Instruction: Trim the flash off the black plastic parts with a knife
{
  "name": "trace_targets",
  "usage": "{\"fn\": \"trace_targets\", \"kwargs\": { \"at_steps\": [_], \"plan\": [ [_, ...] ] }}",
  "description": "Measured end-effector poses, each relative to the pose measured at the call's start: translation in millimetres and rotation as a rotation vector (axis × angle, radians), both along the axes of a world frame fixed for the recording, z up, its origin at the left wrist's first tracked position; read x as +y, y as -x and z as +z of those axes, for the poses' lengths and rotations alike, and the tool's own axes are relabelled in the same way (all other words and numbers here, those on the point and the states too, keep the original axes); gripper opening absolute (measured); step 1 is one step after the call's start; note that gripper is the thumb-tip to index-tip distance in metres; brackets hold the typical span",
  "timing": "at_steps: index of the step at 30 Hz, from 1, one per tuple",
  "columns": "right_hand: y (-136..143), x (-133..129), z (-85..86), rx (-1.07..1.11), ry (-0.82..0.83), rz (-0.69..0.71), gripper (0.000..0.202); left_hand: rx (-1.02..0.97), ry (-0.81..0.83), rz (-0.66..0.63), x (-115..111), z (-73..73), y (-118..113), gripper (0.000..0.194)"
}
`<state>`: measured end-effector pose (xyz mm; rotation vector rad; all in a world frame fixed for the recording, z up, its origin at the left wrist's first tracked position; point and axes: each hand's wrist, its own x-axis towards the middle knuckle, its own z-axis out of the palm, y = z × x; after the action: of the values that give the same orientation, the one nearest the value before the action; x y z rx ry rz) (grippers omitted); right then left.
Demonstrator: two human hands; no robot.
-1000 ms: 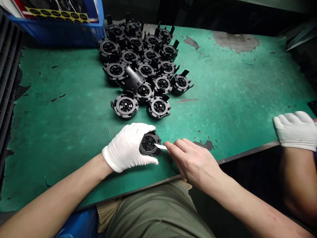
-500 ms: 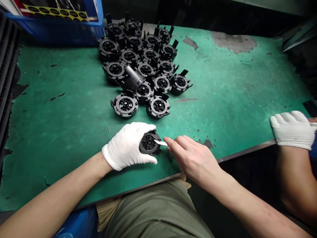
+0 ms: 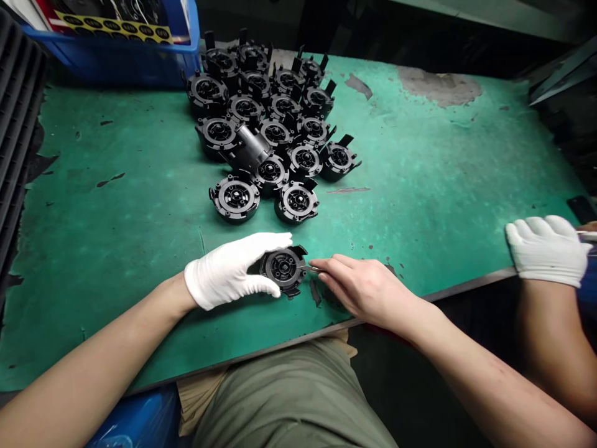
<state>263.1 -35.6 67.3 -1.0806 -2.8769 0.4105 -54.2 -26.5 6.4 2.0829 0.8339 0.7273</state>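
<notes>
The part (image 3: 284, 267) is at the near side of the table (image 3: 420, 193), between the two hands, its ringed face upward. The left hand (image 3: 231, 272), gloved, curves round its left side in a wide grip, fingers above and thumb below, holding it. The right hand (image 3: 361, 287), bare, pinches a thin blade (image 3: 310, 268), whose tip is at the right of the ringed face; whether it touches is too small to tell.

To do this well, I would judge, the left grip should be firm enough that the part cannot turn under the blade, with the thumb and fingers out of its line. A low angle and short, light strokes should lessen the chance of slipping or gouging.

Beyond the hands, similar parts (image 3: 237, 198) stand in a close cluster, a cylinder (image 3: 255, 147) lying tilted across some. A blue bin (image 3: 125, 62) is behind, to the left. Rightward, a co-worker's gloved hand (image 3: 548, 250) rests at the table's edge.
</notes>
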Motion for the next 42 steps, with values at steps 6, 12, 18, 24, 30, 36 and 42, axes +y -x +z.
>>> {"fn": "trace_targets", "kwargs": {
  "at_steps": [6, 12, 18, 24, 30, 36, 42],
  "plan": [
    [3.7, 8.7, 5.0, -0.123, -0.115, 0.076, 0.034, -0.051, -0.006, -0.026, 3.9, 0.7, -0.6, 0.073],
    [8.6, 6.7, 14.8, -0.236, -0.121, 0.111, 0.025, -0.075, -0.019, -0.015, 4.5, 0.6, -0.6, 0.068],
    [6.9, 13.6, 18.5, -0.310, -0.072, 0.174, 0.022, -0.079, 0.027, 0.000, 4.9, 0.4, -1.7, 0.068],
    [7.6, 22.0, 18.2, -0.293, -0.037, 0.212, 0.021, -0.074, 0.055, 0.003, 5.2, 1.1, -2.6, 0.068],
    [5.3, 36.9, 16.7, -0.283, -0.048, 0.335, 0.023, -0.080, 0.063, 0.010, 4.8, 1.8, -2.9, 0.067],
    [8.9, 58.8, 20.7, -0.319, -0.030, 0.474, 0.028, -0.063, 0.090, -0.008, 6.4, 2.9, -3.6, 0.068],
    [4.1, 68.5, 22.3, -0.167, 0.050, 0.447, 0.032, -0.092, 0.081, 0.026, 6.7, 4.0, -3.8, 0.067]
  ]
}}
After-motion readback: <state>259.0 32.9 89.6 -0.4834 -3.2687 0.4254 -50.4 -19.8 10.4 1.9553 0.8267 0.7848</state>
